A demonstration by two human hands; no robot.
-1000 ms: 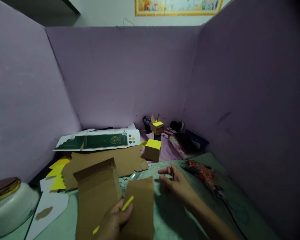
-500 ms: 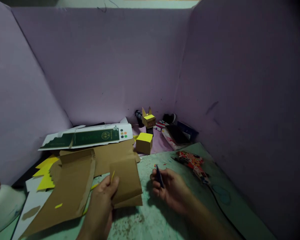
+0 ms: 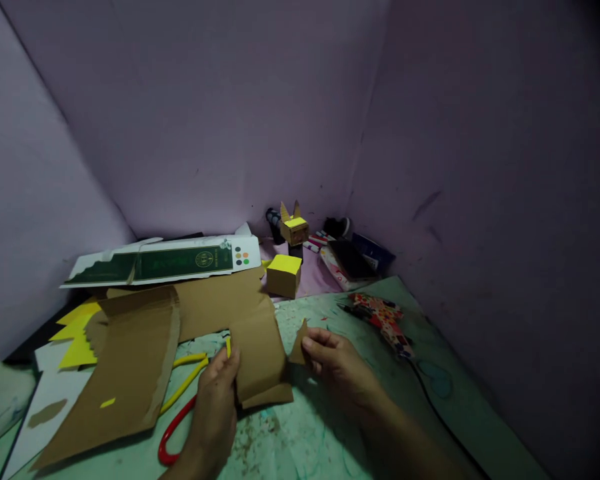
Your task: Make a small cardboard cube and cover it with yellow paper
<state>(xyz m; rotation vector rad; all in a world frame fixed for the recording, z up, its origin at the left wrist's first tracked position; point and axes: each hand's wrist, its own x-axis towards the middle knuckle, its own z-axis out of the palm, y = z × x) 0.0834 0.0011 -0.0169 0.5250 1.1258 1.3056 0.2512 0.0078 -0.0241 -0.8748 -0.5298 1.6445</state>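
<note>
My left hand [image 3: 217, 407] pinches a folded piece of brown cardboard [image 3: 260, 363] by its left edge, with a thin yellow strip [image 3: 229, 346] at the thumb. Between the thumb and fingers of my right hand [image 3: 335, 363] is a small, pointed cardboard piece [image 3: 299, 345], just right of the folded cardboard and apart from it. A red loop handle [image 3: 167, 440] lies partly hidden beside my left forearm. Above it are yellow handle-like bars [image 3: 187, 380], partly under a large cardboard sheet [image 3: 130, 367].
A yellow-topped cardboard box [image 3: 283, 277] stands behind my hands, near a cardboard animal head [image 3: 294, 230] with pointed ears. A patterned glue gun [image 3: 380, 317] with a cord lies at right. A green-and-white carton panel [image 3: 180, 260] and yellow paper [image 3: 80, 333] lie at left.
The small piece in my right hand has turned from a dark, narrow side to its broad brown face. My left hand and its cardboard have shifted slightly right. The red handle has come into view.
</note>
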